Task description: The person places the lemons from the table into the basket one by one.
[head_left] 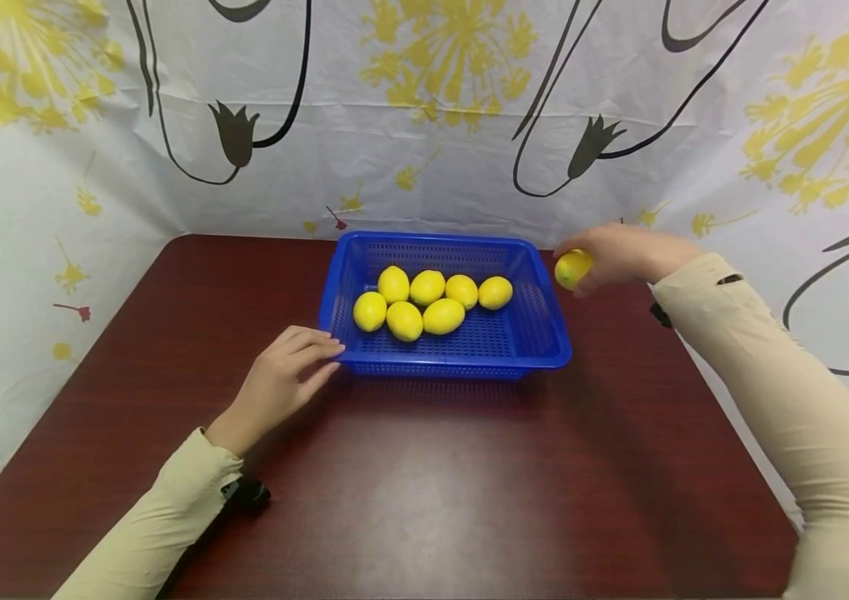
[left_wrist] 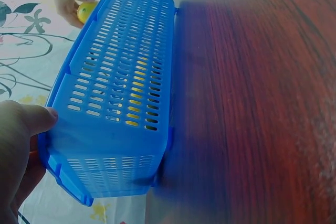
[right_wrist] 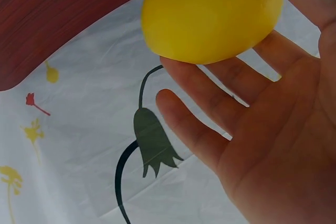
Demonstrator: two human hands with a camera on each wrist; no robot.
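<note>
A blue plastic basket (head_left: 454, 362) with slotted walls stands on the table, several yellow lemons (head_left: 443, 317) lying together inside it. At its near left corner, my left hand (head_left: 282, 379) grips the rim; the left wrist view shows the thumb (left_wrist: 39, 119) against the outer wall and the other fingers round the corner. Beyond the basket's right side, my right hand (head_left: 619, 254) holds one more lemon (head_left: 572, 269) in the air. Close up in the right wrist view, this lemon (right_wrist: 210, 17) sits between thumb and fingertips, with the little finger (right_wrist: 184, 119) apart from it.
The dark red-brown table (head_left: 424, 483) extends in front of the basket and to both sides. A white cloth (head_left: 424, 183) printed with yellow flowers and dark tulips hangs behind the table and along its sides.
</note>
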